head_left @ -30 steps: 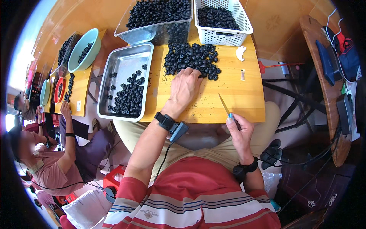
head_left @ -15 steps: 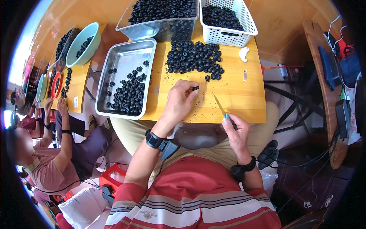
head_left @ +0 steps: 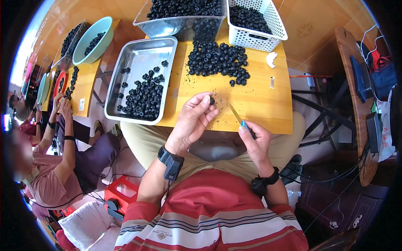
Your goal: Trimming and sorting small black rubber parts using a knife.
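Note:
Between the thumb and fingers of my left hand (head_left: 194,118) is a small black round part (head_left: 212,101), held over the near edge of the wooden table. My right hand (head_left: 256,141) is closed round the blue-and-black handle of a thin-bladed knife (head_left: 235,112). Its blade points up and to the left, apart from the held part. Beyond both hands lies a heap of similar black rubber-like parts (head_left: 217,60), with dark crumbs scattered nearer me. Left of my left hand, a metal tray (head_left: 138,46) contains more of them.
A clear bin (head_left: 180,27) and a white perforated basket (head_left: 255,39), both filled with black parts, stand at the far side. A crumpled white scrap (head_left: 271,59) lies at the table's right. At far left, a co-worker sits by a table with a pale green bowl (head_left: 102,46).
My left hand has turned, so more of its palm and the held part show. The knife has shifted slightly left, closer to that hand. The whole view has tilted a little.

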Demonstrator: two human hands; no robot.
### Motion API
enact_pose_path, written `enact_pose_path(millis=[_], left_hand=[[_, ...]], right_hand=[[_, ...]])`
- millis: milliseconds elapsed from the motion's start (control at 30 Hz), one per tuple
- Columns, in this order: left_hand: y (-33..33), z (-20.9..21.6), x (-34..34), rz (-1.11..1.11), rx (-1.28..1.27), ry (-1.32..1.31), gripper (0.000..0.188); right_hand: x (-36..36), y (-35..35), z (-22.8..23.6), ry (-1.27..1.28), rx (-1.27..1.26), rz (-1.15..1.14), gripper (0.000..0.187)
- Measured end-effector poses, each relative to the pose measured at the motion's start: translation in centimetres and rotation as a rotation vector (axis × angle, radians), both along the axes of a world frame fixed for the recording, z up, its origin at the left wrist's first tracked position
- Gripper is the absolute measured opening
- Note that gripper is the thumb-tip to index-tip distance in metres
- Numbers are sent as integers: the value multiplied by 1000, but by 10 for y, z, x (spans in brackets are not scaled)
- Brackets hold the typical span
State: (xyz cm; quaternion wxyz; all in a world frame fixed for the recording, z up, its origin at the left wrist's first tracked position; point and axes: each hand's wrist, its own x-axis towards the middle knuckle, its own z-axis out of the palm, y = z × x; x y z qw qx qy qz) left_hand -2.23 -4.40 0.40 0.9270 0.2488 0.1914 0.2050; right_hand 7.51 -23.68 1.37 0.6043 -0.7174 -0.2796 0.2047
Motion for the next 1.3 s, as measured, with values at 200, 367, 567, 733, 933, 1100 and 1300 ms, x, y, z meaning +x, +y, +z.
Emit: enact_pose_path(millis=[200, 367, 567, 733, 933, 1100, 1300], left_hand=[[-10, -4, -2, -37, -97, -97, 9], [-17, -4, -4, -60, -92, -119, 10], [-23, -2, -4, -56, -99, -120, 11], [-26, 0, -4, -35, -120, -97, 11], [-31, 2, -4, -18, -144, -93, 10], [-33, -1, -6, -7, -169, -108, 10], [-32, 3, -8, -21, -77, -135, 12]], right_hand=[[-5, 4, 2, 1, 24, 59, 29], [-5, 6, 0, -39, 41, 101, 28], [-3, 5, 3, -110, 22, 110, 29], [-2, 5, 5, -131, 21, 121, 30], [-1, 5, 6, -156, 36, 132, 29], [-1, 5, 5, -176, 46, 142, 30], [-1, 6, 6, -258, 71, 125, 30]])
